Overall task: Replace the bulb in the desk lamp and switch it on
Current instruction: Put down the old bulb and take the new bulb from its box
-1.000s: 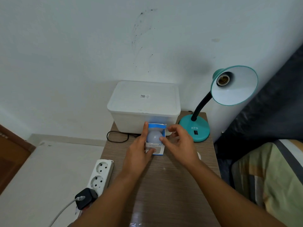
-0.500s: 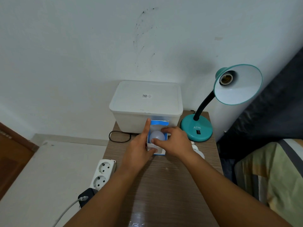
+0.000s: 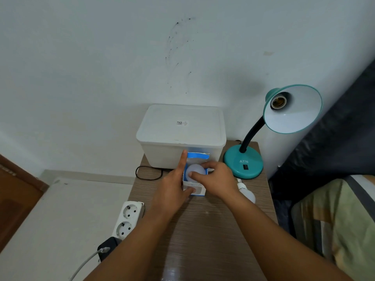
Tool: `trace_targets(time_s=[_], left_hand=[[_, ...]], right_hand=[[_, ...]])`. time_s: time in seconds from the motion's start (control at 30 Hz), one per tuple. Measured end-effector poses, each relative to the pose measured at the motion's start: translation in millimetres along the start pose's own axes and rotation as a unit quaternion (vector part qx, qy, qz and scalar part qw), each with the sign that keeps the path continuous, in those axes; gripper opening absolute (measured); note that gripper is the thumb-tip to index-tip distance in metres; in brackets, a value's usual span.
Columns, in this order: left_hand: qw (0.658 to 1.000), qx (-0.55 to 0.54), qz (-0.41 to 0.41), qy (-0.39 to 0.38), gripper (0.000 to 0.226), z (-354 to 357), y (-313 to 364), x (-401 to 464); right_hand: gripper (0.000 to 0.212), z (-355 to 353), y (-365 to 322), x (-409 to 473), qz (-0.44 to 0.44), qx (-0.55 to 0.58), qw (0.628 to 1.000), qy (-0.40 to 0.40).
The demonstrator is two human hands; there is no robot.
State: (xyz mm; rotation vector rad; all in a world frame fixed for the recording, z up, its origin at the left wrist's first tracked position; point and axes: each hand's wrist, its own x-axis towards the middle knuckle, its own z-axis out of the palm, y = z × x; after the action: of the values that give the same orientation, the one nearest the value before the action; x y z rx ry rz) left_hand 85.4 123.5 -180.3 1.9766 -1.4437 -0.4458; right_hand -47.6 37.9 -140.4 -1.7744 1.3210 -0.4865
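Head view of a wooden table point(image 3: 213, 230) set against a white wall. The left hand point(image 3: 172, 191) steadies a small blue-and-white box point(image 3: 194, 188) standing at the table's middle: its forefinger lies up the box's left side, its thumb presses the front face. The box is open at the top, with a blue flap point(image 3: 198, 155) raised behind, and the round white dome of the new bulb point(image 3: 195, 171) shows in the opening. The right hand point(image 3: 219, 179) is curled over that opening, thumb and fingertips point(image 3: 191, 174) touching the dome — a light pinch on the bulb, which sits inside the box. A second bulb point(image 3: 246, 192), the screw cap toward the lamp, lies on the table just right of the right wrist. The teal lamp point(image 3: 243, 164) stands at the table's far right corner, a black switch point(image 3: 246, 166) on its base; its shade point(image 3: 294, 110) faces the camera and the socket point(image 3: 279, 102) is bare. A lidded white tub point(image 3: 180, 134) sits behind the box, against the wall. At the table's left edge lies a power strip point(image 3: 127, 218) with a black plug point(image 3: 107, 247) in it — a dark cord point(image 3: 149, 173) loops near the tub.
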Motion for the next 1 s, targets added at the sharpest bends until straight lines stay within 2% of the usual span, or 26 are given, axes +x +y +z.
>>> trace_targets(time_s=[0.1, 0.23, 0.47, 0.63, 0.8, 1.0], left_hand=[[1.000, 0.004, -0.003, 0.003, 0.125, 0, 1, -2], [1.000, -0.001, -0.002, 0.005, 0.124, 1, 2, -3], [1.000, 0.023, -0.017, 0.003, 0.123, 2, 6, -3], [0.999, 0.022, -0.030, 0.002, 0.126, 3, 8, -3], [1.000, 0.000, -0.027, 0.008, 0.110, 4, 10, -9], [0.998, -0.027, -0.046, 0.024, 0.075, 10, 5, -16]], right_hand=[[0.038, -3, -1, -6, 0.003, 0.043, 0.999, 0.026], [0.043, -8, -1, -18, 0.015, 0.109, 0.992, 0.057], [0.035, -16, 3, -41, 0.009, 0.238, 0.969, 0.071], [0.029, -28, 8, -48, 0.008, 0.288, 0.953, 0.089], [0.056, -39, 22, -58, 0.019, 0.331, 0.936, 0.117], [0.025, -47, 32, -69, 0.013, 0.342, 0.930, 0.135]])
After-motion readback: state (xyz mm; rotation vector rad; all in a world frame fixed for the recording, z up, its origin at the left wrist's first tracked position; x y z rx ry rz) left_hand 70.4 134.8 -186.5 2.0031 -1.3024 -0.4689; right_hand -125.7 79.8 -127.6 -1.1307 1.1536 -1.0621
